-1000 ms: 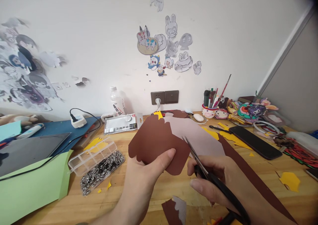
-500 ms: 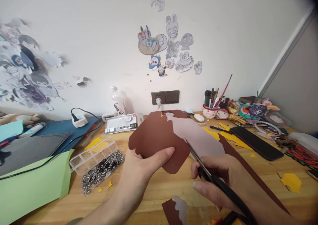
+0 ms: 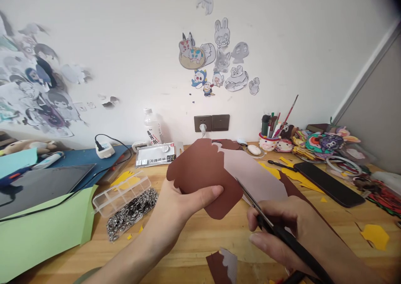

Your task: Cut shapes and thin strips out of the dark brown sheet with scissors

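Note:
My left hand (image 3: 191, 206) grips a brown sheet (image 3: 203, 171) with a wavy cut edge, the thumb on top and the fingers hidden beneath. The sheet looks like leather or card. In my right hand (image 3: 282, 225) is a pair of black-handled scissors (image 3: 272, 225). Their blades point up and left, against the right edge of the brown sheet. Behind the blades a pale pinkish-grey sheet (image 3: 257, 171) extends to the right; whether it joins the brown one I cannot tell. A brown and grey offcut (image 3: 219, 267) lies on the table below the hands.
A clear compartment box of metal rings (image 3: 131, 213) stands on the left, beside green paper (image 3: 46, 234). At right lie a black phone (image 3: 328, 183) and yellow scraps (image 3: 375, 236). A pen cup (image 3: 268, 142) and a bottle (image 3: 152, 127) stand near the wall.
The camera view has shifted slightly, so most things appear a little further right. Both hands keep their holds, and the scissors stay at the brown sheet's right edge.

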`<move>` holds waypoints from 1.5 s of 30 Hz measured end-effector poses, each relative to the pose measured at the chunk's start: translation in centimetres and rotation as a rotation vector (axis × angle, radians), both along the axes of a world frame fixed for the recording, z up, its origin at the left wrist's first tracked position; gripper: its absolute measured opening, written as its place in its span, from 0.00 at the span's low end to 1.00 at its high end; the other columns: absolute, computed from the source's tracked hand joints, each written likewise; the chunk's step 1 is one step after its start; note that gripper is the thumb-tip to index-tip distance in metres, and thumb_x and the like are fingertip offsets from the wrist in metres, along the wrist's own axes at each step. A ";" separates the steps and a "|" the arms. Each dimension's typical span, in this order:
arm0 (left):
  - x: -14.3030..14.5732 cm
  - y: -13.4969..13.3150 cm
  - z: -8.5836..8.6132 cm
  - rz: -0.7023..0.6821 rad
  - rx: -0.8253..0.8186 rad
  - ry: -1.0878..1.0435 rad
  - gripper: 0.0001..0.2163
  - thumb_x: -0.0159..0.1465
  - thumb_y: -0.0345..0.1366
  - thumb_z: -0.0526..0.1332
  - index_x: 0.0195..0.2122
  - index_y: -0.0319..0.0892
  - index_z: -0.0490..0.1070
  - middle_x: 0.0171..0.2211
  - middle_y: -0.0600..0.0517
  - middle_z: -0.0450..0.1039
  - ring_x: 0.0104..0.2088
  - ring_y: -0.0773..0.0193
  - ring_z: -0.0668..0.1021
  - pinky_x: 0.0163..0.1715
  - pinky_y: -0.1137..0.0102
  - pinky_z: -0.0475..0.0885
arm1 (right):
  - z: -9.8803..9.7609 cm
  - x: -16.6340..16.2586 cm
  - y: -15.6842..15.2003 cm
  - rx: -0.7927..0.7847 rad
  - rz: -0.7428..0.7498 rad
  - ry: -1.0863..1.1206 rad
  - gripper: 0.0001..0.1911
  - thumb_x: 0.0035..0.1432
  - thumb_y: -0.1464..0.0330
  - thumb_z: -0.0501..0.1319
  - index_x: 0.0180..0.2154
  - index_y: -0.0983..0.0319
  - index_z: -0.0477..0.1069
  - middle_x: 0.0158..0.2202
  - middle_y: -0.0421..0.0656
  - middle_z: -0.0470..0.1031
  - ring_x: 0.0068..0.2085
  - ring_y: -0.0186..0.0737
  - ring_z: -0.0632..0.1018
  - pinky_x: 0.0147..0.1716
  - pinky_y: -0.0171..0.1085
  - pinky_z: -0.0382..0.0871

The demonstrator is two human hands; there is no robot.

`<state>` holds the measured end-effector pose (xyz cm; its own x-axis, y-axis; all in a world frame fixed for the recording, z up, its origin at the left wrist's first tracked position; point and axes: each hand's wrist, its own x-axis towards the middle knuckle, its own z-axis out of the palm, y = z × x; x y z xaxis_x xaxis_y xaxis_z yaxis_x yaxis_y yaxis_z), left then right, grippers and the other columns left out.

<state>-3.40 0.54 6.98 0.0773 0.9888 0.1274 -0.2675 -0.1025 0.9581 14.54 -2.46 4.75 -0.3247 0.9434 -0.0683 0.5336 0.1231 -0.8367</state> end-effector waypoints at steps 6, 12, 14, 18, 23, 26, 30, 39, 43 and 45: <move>-0.2 0.0 -0.1 -0.044 -0.012 0.022 0.26 0.46 0.33 0.67 0.48 0.41 0.65 0.35 0.48 0.76 0.39 0.52 0.75 0.37 0.63 0.70 | -1.2 0.3 0.3 0.052 -0.009 -0.001 0.06 0.44 0.67 0.61 0.22 0.60 0.64 0.16 0.32 0.57 0.19 0.31 0.59 0.15 0.28 0.52; -0.4 0.1 -0.1 -0.065 -0.001 0.026 0.26 0.47 0.33 0.67 0.49 0.41 0.65 0.36 0.48 0.76 0.40 0.53 0.74 0.38 0.64 0.69 | 0.0 -0.1 0.0 -0.067 -0.057 0.007 0.07 0.43 0.66 0.60 0.20 0.61 0.63 0.15 0.31 0.56 0.16 0.28 0.58 0.14 0.27 0.53; -0.4 0.1 -0.1 -0.066 -0.002 0.030 0.26 0.47 0.33 0.67 0.49 0.41 0.65 0.36 0.48 0.76 0.40 0.53 0.74 0.38 0.64 0.69 | 0.3 -0.2 -0.1 -0.095 -0.052 0.001 0.07 0.43 0.66 0.60 0.20 0.61 0.63 0.14 0.31 0.56 0.15 0.27 0.58 0.13 0.27 0.52; -0.4 0.1 0.1 -0.069 0.001 0.031 0.26 0.47 0.33 0.67 0.49 0.42 0.65 0.36 0.49 0.75 0.40 0.54 0.74 0.37 0.66 0.69 | 0.0 -0.1 0.0 -0.074 -0.042 -0.013 0.09 0.46 0.64 0.59 0.21 0.61 0.63 0.14 0.30 0.56 0.13 0.26 0.60 0.11 0.26 0.52; -0.5 0.1 0.1 -0.079 -0.006 0.025 0.26 0.47 0.32 0.66 0.49 0.42 0.64 0.36 0.49 0.75 0.40 0.55 0.74 0.38 0.65 0.69 | -0.1 -0.1 0.2 -0.111 -0.057 -0.014 0.10 0.47 0.62 0.58 0.22 0.60 0.63 0.13 0.30 0.56 0.12 0.27 0.62 0.09 0.25 0.53; -0.5 0.1 0.1 -0.074 -0.005 0.017 0.26 0.47 0.32 0.66 0.49 0.42 0.64 0.37 0.49 0.75 0.40 0.55 0.74 0.38 0.64 0.69 | 0.4 -0.3 0.2 -0.162 -0.055 0.003 0.09 0.46 0.62 0.58 0.24 0.61 0.63 0.14 0.31 0.56 0.14 0.28 0.62 0.12 0.26 0.56; -0.5 0.1 0.3 -0.078 -0.026 -0.005 0.22 0.48 0.32 0.66 0.45 0.42 0.66 0.37 0.49 0.74 0.41 0.56 0.73 0.38 0.66 0.69 | 0.6 -0.1 0.1 -0.051 -0.036 -0.052 0.07 0.43 0.63 0.58 0.26 0.60 0.67 0.16 0.34 0.61 0.18 0.32 0.63 0.16 0.30 0.57; -1.1 0.6 0.2 -0.105 -0.070 0.094 0.14 0.51 0.34 0.64 0.39 0.41 0.66 0.35 0.50 0.70 0.38 0.60 0.71 0.36 0.68 0.67 | 0.7 -0.5 0.1 0.026 -0.097 -0.214 0.04 0.40 0.66 0.57 0.23 0.59 0.68 0.16 0.36 0.66 0.19 0.36 0.65 0.16 0.31 0.57; -1.2 0.9 0.1 -0.091 -0.054 0.139 0.12 0.52 0.35 0.63 0.37 0.42 0.65 0.32 0.53 0.68 0.36 0.63 0.70 0.30 0.73 0.64 | 0.6 -0.4 0.2 0.041 -0.113 -0.113 0.02 0.40 0.68 0.57 0.22 0.58 0.67 0.14 0.35 0.60 0.17 0.35 0.63 0.15 0.31 0.56; -1.2 1.0 -0.2 -0.071 -0.022 0.165 0.08 0.53 0.36 0.62 0.32 0.42 0.66 0.28 0.55 0.66 0.31 0.67 0.69 0.26 0.75 0.62 | 0.6 -0.2 0.1 0.039 -0.136 -0.026 0.03 0.41 0.68 0.56 0.24 0.57 0.67 0.15 0.35 0.58 0.17 0.35 0.63 0.15 0.31 0.57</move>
